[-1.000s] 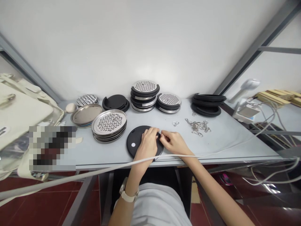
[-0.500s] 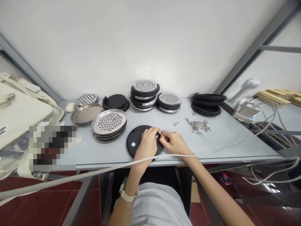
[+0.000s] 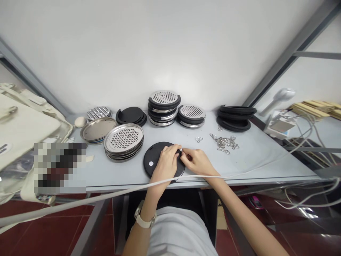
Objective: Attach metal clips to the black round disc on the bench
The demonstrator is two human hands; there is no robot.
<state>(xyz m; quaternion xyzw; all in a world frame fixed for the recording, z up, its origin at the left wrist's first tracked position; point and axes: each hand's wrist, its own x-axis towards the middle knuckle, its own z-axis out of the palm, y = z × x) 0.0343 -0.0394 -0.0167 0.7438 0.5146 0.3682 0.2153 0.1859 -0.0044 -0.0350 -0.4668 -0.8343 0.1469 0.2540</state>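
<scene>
A round black disc (image 3: 154, 153) with a white dot lies near the front edge of the table. My left hand (image 3: 167, 161) lies across it, fingers bent and closed over its right part. At the disc's right rim, my right hand (image 3: 197, 161) pinches a small shiny metal clip (image 3: 181, 149); the fingers hide most of it. A pile of wire clips (image 3: 225, 142) is to the right, with a single clip (image 3: 199, 139) nearer my hands. On the left stands a stack of slotted metal grater plates (image 3: 125, 139).
Along the wall stand black rings with perforated plates (image 3: 163, 106), a shorter stack (image 3: 191, 115), black discs (image 3: 131, 115) and black rings (image 3: 236, 117). Plain metal lids (image 3: 98, 128) sit at left. A white cable (image 3: 119, 192) crosses before my forearms. Metal posts (image 3: 285, 53) frame the table.
Almost nothing differs. Both hands stay at the black disc, with only a tiny shift of the fingers around the metal clip.
</scene>
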